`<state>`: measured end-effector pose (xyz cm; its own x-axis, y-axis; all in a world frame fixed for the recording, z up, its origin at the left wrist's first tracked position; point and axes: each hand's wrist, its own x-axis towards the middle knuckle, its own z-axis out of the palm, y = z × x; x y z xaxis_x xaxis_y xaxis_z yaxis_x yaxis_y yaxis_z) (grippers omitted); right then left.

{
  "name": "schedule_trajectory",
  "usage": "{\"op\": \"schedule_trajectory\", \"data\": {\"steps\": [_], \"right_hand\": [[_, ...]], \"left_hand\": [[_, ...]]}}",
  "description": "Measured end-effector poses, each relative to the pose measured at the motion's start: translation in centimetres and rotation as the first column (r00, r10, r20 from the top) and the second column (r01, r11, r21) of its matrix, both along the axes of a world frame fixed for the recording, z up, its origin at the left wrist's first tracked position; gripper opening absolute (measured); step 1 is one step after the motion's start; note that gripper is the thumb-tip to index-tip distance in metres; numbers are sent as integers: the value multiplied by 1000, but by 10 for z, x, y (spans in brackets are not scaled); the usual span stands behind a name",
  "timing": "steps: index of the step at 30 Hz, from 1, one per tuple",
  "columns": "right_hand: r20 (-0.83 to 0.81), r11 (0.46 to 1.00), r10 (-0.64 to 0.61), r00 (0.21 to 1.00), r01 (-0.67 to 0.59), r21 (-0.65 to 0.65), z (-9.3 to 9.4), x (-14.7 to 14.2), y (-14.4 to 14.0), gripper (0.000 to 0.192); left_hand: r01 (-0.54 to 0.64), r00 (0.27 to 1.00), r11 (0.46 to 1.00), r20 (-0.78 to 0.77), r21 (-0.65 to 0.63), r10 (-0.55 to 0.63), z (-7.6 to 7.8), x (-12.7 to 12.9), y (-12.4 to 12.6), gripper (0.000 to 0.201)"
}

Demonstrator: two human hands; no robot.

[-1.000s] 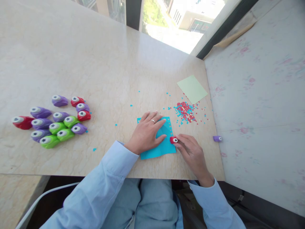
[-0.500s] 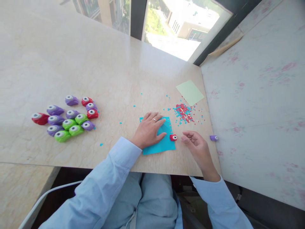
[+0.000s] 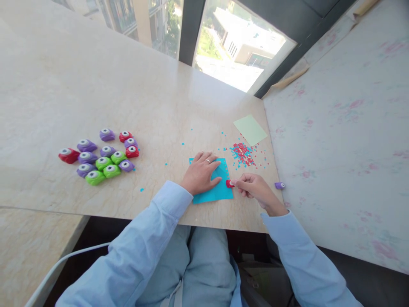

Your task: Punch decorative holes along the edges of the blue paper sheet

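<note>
A sheet of blue paper (image 3: 211, 195) lies on the marble-patterned tabletop, with small holes punched along its upper and right edges. My left hand (image 3: 201, 172) rests flat on it, fingers spread, a ring on one finger. At the right edge of the sheet sits a small red craft punch (image 3: 228, 184). My right hand (image 3: 254, 187) is closed at the punch, thumb and fingertips on its right side and partly covering it.
Red and blue paper bits (image 3: 243, 154) are heaped beyond my right hand, near a pale green sheet (image 3: 250, 130). One purple punch (image 3: 279, 186) stands by the flowered wall (image 3: 335, 149). Several purple, green and red punches (image 3: 104, 163) cluster at left. A window (image 3: 239, 47) is behind.
My right hand has moved left and closed on the red punch, which it was apart from before. My left hand stays flat on the paper. The whole view has shifted slightly.
</note>
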<state>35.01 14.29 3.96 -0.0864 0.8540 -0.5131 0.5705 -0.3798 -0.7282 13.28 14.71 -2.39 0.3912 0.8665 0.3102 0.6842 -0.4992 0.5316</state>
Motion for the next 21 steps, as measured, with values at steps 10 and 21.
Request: {"op": "schedule_trajectory", "data": {"steps": [10, 21], "right_hand": [[385, 968, 247, 889, -242, -62, 5, -10, 13, 37], [756, 902, 370, 540, -404, -153, 13, -33, 21, 26]], "left_hand": [[1, 1000, 1000, -10, 6, -1, -1, 0, 1, 43], [14, 1000, 1000, 4, 6, -14, -2, 0, 2, 42]]}}
